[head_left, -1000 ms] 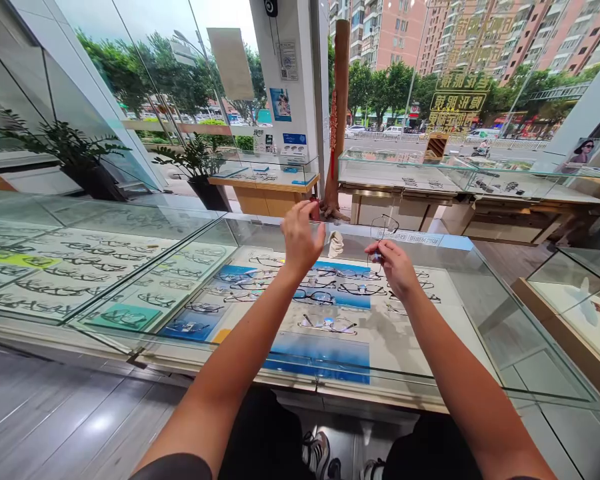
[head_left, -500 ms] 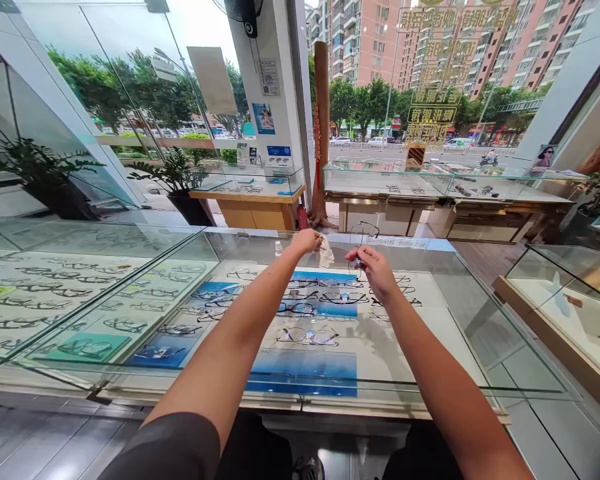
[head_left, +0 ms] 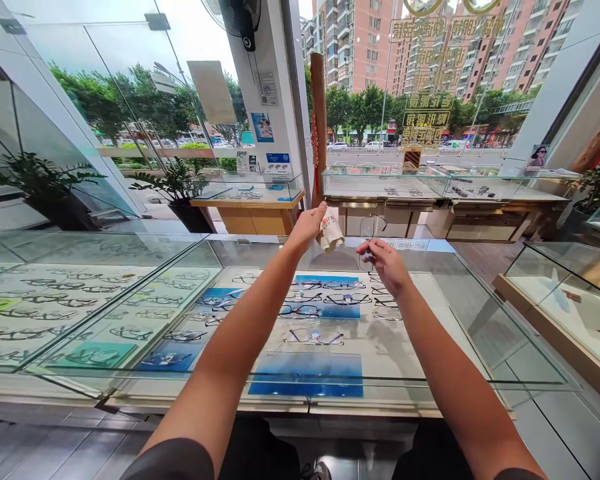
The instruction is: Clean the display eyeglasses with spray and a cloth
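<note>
My left hand [head_left: 309,227] pinches a pale cleaning cloth [head_left: 332,231] with red print, which hangs from the fingertips above the back of the glass display case [head_left: 410,257]. To its right, my right hand [head_left: 386,261] grips a pair of thin-rimmed eyeglasses [head_left: 369,229] by the middle, fingers closed. One lens stands upright above the fingers and a temple juts out to the right; the lower part is partly behind the fingers. Cloth and eyeglasses are apart. Under the glass below my arms lie several eyeglasses [head_left: 314,337] on white lining and blue cards [head_left: 307,375].
On the left, another display case [head_left: 55,293] holds rows of frames. A lower glass case [head_left: 570,293] stands at right. Beyond are a wooden-based case [head_left: 250,217], a potted plant [head_left: 180,193], a wooden post [head_left: 319,127] and tall windows.
My left hand has lifted the cloth up and slightly right, and more of it shows. My right hand has shifted a little right with the eyeglasses. The view has tilted up slightly.
</note>
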A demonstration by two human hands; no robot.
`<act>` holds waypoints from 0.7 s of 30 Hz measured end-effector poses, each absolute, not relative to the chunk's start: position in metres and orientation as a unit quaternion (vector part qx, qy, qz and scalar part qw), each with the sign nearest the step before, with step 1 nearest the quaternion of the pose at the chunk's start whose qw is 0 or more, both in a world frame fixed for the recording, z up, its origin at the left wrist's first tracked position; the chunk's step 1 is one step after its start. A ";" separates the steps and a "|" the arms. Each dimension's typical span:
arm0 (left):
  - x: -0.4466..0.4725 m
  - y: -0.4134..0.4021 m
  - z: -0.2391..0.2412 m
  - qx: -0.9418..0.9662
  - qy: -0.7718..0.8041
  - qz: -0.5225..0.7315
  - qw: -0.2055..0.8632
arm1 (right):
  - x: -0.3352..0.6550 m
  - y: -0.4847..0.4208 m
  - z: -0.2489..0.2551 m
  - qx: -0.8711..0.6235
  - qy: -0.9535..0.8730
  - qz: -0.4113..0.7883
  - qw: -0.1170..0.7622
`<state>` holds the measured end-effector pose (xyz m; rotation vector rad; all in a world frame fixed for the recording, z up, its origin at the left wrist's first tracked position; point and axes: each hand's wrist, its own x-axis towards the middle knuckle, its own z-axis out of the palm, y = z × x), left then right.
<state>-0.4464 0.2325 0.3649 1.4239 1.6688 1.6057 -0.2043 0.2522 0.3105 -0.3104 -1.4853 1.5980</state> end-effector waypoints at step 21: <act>-0.438 0.163 0.421 0.498 0.262 0.615 0.553 | -0.201 0.236 0.414 -0.102 -0.749 0.562 0.336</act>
